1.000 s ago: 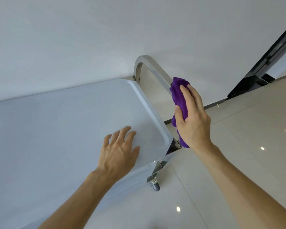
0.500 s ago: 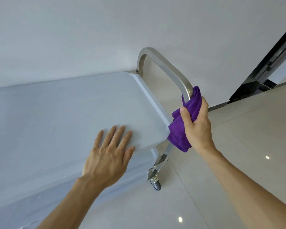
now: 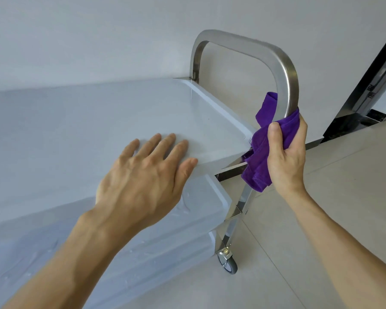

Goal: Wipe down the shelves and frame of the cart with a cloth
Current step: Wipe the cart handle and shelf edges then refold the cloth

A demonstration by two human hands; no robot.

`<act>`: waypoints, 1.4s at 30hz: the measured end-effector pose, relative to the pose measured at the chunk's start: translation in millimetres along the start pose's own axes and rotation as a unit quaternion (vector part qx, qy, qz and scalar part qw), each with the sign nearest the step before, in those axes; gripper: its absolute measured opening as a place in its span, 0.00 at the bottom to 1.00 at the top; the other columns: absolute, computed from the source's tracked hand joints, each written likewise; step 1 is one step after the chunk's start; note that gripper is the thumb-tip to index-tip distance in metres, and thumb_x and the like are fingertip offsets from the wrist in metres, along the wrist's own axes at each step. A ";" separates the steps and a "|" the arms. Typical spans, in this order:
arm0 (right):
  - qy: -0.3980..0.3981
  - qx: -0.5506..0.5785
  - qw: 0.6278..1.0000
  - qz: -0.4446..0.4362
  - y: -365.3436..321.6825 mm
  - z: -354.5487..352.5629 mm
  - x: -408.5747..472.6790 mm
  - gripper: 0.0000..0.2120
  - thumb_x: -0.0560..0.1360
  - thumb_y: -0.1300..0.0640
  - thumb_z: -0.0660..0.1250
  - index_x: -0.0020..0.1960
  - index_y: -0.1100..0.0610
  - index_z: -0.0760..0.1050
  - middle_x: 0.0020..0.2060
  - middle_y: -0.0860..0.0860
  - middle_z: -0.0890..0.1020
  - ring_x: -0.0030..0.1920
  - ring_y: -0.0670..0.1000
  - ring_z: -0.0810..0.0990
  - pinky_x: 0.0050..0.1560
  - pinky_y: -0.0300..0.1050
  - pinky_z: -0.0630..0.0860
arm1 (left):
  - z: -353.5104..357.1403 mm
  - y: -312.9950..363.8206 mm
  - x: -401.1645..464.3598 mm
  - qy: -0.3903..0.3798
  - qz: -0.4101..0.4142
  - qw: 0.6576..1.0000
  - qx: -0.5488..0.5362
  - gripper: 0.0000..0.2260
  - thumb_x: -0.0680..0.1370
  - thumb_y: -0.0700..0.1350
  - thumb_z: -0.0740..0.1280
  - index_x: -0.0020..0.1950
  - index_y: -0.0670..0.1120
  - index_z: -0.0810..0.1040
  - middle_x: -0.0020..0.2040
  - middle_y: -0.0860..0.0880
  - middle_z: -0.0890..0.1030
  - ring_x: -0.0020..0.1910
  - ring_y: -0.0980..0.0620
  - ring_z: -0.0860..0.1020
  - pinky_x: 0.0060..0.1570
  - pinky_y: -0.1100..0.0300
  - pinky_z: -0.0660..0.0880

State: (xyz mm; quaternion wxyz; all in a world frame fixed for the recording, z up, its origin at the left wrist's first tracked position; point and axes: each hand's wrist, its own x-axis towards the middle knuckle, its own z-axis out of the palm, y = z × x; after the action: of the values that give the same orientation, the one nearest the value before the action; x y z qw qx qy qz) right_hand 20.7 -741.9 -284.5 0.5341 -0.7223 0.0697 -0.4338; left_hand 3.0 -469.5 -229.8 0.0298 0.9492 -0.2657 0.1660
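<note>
The cart's pale grey top shelf (image 3: 98, 121) fills the left of the view, with a lower shelf (image 3: 201, 197) showing beneath its near corner. A brushed steel handle frame (image 3: 283, 63) arches over the shelf's right end. My right hand (image 3: 288, 152) grips a purple cloth (image 3: 259, 161) wrapped round the near upright of that frame, just below the bend. My left hand (image 3: 147, 177) lies flat with straight fingers on the top shelf near its front right corner.
A grey caster wheel (image 3: 228, 263) sits under the cart's near right leg on a glossy beige tiled floor (image 3: 332, 186). A white wall (image 3: 98, 36) stands behind the cart. A dark metal door frame (image 3: 370, 85) rises at the far right.
My right hand slid the cloth along the steel handle toward me, round the bend and down the near upright. My left hand stayed pressed on the top shelf, and the view moved closer.
</note>
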 end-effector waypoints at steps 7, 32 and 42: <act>0.045 0.019 0.997 -0.061 34.8 9.1 -14.5 0.21 0.82 0.44 0.58 0.72 0.51 0.65 0.50 0.28 0.79 0.50 0.35 0.78 0.52 0.30 0.73 | 9.6 0.2 -5.1 0.091 0.014 0.993 0.075 0.28 0.82 0.60 0.36 0.62 0.56 0.73 0.58 0.56 0.80 0.57 0.51 0.80 0.40 0.53 0.75; 0.073 -0.052 0.995 -0.046 91.5 24.9 -62.3 0.33 0.78 0.48 0.68 0.76 0.55 0.57 0.70 0.51 0.71 0.66 0.52 0.74 0.60 0.47 0.77 | 24.1 -5.9 1.1 0.151 0.030 0.980 0.122 0.26 0.81 0.64 0.36 0.58 0.60 0.72 0.57 0.58 0.80 0.48 0.41 0.80 0.40 0.54 0.63; -0.049 -0.042 0.998 0.027 131.8 -7.0 -112.7 0.22 0.81 0.53 0.64 0.72 0.54 0.64 0.63 0.50 0.72 0.66 0.53 0.72 0.69 0.51 0.71 | 21.7 -5.3 -1.0 0.141 0.025 0.983 0.116 0.25 0.81 0.63 0.36 0.60 0.61 0.71 0.57 0.58 0.80 0.49 0.42 0.79 0.40 0.54 0.62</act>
State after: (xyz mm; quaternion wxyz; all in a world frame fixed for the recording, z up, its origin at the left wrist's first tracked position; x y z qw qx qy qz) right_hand -5.5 -738.7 -456.0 0.5178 -0.7622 0.0815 -0.3798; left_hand 11.4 -467.6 -250.5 -0.0478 0.9062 -0.2614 0.3289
